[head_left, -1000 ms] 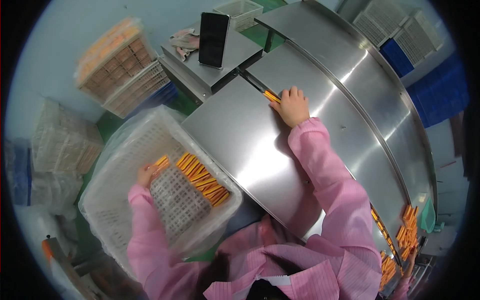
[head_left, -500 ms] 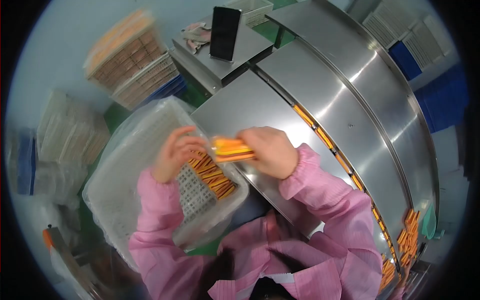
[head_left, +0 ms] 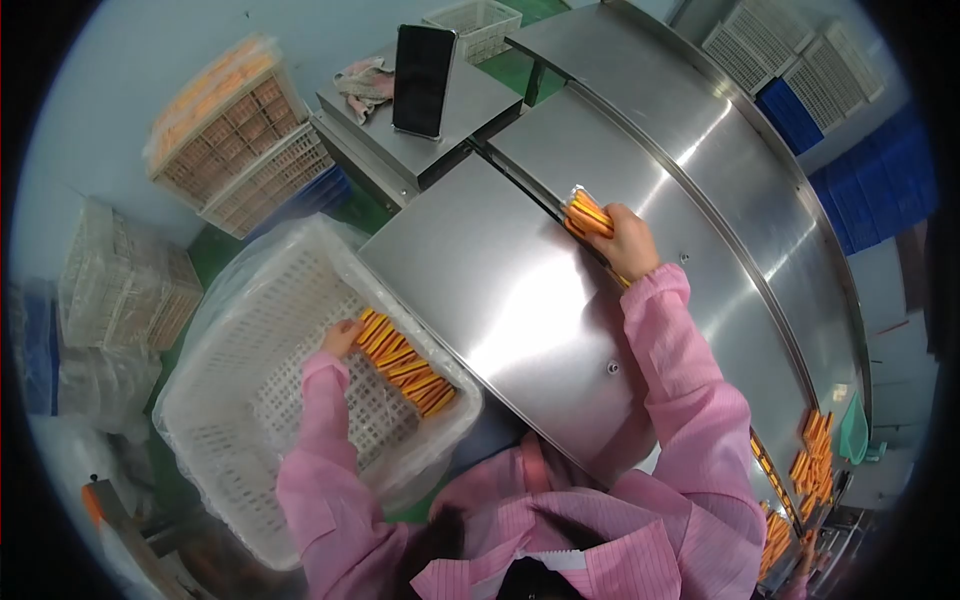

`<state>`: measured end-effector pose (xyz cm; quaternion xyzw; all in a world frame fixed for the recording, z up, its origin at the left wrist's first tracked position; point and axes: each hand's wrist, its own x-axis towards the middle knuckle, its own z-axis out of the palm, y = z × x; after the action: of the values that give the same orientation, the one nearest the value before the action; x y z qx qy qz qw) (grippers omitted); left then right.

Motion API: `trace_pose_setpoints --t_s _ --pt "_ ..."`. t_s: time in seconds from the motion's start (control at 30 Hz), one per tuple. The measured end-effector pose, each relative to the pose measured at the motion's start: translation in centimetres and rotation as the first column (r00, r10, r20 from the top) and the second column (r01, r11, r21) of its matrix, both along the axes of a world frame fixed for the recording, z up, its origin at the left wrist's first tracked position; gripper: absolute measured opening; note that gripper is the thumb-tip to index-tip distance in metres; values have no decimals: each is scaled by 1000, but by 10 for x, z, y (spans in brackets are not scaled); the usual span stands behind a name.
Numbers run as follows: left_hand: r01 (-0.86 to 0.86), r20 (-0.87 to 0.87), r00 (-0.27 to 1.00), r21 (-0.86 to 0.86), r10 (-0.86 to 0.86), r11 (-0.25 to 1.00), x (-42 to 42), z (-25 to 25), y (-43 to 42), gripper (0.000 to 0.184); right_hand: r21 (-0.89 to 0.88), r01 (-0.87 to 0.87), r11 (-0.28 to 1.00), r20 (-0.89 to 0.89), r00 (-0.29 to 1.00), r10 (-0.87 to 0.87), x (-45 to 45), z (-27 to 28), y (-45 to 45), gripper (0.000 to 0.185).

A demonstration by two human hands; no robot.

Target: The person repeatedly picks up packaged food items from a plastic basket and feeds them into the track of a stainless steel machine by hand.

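Note:
My left hand (head_left: 343, 338) is down inside a lined white plastic basket. Its fingers are closed on the upper end of a row of orange, yellow and dark-striped stick packets (head_left: 405, 365), and its fingertips are partly hidden. Over the narrow channel of the steel conveyor table (head_left: 540, 310), my right hand (head_left: 630, 248) grips a small bunch of similar stick packets (head_left: 587, 213) with shiny clear ends. More sticks in the channel (head_left: 766, 462) show farther down at the right.
The white basket (head_left: 225, 365) has a clear plastic liner. A phone (head_left: 423, 80) and a cloth (head_left: 364, 88) are on a steel stand. Stacked crates (head_left: 225, 130) stand at the left. Loose sticks (head_left: 815, 455) are piled at the lower right, beside another person's hand (head_left: 808, 548).
My left hand has gone down into the basket, onto the packet row, which now reaches higher. My right hand has moved right and away from me, over the channel, with packets in it.

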<state>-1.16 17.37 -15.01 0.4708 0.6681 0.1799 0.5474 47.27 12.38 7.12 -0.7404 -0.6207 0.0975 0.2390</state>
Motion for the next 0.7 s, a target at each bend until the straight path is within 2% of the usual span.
trace_pose_setpoints --t_s 0.1,0.2,0.27,0.33,0.4,0.5,0.63,0.7 --pt "96 -4 995 -35 -96 995 0 3 4 57 22 -29 999 14 999 29 -8 -3 15 25" --pt "71 18 997 -21 -71 997 0 1 5 54 44 -46 998 47 998 44 -16 -14 26 26" --pt "94 43 995 -12 -93 996 -13 -23 10 53 57 -50 997 58 997 47 -20 -15 31 26" --pt "115 68 991 -5 -115 993 -15 -25 11 52 55 -8 998 71 997 4 -24 -14 34 24" --pt "56 164 986 -83 -42 995 -17 -22 10 41 65 1 998 78 997 -6 -26 -14 36 24" --pt "17 163 987 -134 5 991 -2 12 5 37 79 12 997 84 996 -18 -26 -16 39 23" --pt "6 198 980 -113 16 994 -10 -11 8 42 106 9 994 42 999 -14 -27 -18 41 23" --pt "-22 274 960 -109 52 994 -12 -16 7 42 126 -8 992 50 999 2 -28 -20 44 23"
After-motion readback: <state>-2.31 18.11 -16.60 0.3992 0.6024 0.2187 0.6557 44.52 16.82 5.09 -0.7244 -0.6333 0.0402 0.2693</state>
